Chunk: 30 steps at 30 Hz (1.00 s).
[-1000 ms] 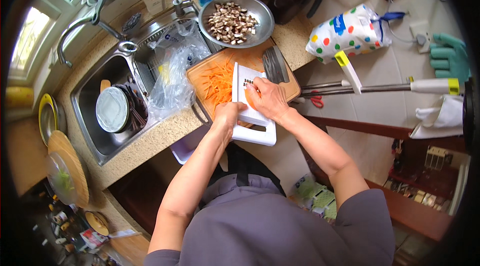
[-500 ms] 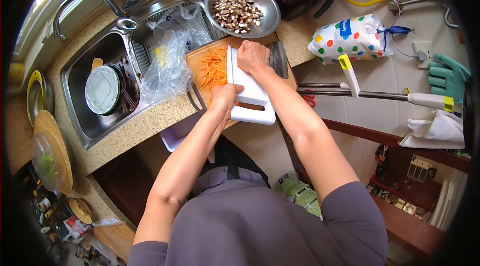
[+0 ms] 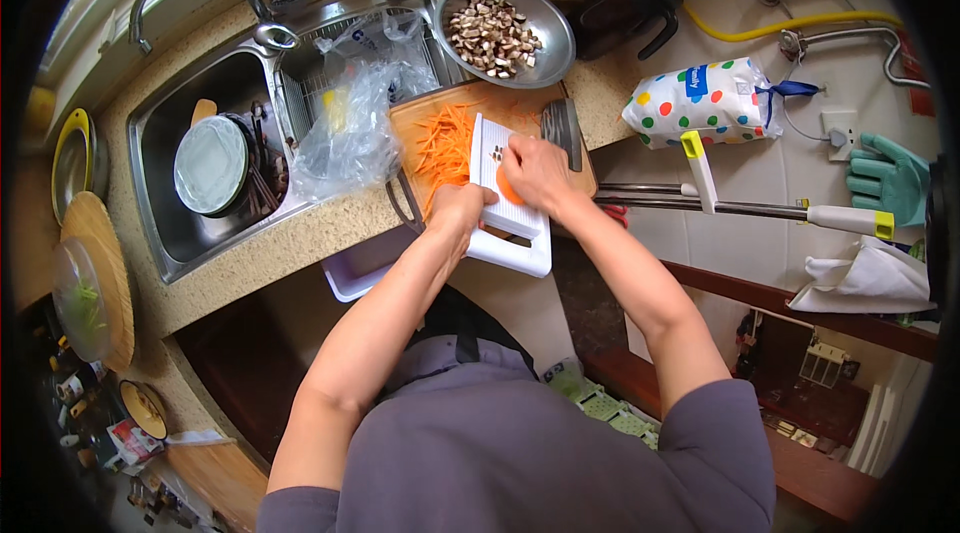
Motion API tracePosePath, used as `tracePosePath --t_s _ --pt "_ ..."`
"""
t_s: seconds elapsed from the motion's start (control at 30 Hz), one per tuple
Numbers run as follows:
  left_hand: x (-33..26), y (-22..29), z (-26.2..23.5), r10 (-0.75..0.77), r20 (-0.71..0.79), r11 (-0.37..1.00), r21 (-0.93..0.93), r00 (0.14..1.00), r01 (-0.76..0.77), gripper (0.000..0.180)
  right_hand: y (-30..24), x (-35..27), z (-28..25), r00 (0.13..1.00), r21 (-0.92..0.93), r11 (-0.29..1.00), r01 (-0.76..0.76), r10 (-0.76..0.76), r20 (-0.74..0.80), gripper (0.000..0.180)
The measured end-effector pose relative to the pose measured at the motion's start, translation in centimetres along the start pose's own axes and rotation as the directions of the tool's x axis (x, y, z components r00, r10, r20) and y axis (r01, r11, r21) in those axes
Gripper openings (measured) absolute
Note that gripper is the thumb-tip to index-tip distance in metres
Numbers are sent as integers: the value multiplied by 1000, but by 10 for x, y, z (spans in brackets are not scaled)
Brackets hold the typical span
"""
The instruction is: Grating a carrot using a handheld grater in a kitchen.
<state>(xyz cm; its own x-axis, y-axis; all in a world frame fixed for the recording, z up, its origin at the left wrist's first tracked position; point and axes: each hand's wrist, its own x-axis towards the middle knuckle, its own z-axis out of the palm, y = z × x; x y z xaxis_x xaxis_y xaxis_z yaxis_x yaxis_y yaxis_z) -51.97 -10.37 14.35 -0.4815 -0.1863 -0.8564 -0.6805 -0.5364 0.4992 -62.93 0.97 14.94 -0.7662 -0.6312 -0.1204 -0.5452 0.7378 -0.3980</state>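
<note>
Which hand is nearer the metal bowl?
Right. The right hand, over the white grater, is short of the bowl; the left hand, at the grater's left edge, is farther back.

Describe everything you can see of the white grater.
The white grater looks like plastic: a long, flat body with a finely ridged face, small dark openings toward its far end and a loop handle at its near end. It slants over the cutting board's near edge, handle toward the person. The left hand grips its left side; the right hand holds an orange piece against its face.
</note>
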Motion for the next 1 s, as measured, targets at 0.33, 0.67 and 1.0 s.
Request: tracePosePath --t_s 0.33,0.67,1.0 --pt "0 -4 10 -45 42 998 35 998 44 21 65 68 46 958 -181 946 -270 245 -151 23" --pt "0 5 2 -31 25 999 16 999 30 21 25 15 23 994 31 998 -46 49 -98 19" --pt "7 -2 5 -52 24 998 -20 998 52 19 40 26 29 991 57 993 -104 108 -84 18"
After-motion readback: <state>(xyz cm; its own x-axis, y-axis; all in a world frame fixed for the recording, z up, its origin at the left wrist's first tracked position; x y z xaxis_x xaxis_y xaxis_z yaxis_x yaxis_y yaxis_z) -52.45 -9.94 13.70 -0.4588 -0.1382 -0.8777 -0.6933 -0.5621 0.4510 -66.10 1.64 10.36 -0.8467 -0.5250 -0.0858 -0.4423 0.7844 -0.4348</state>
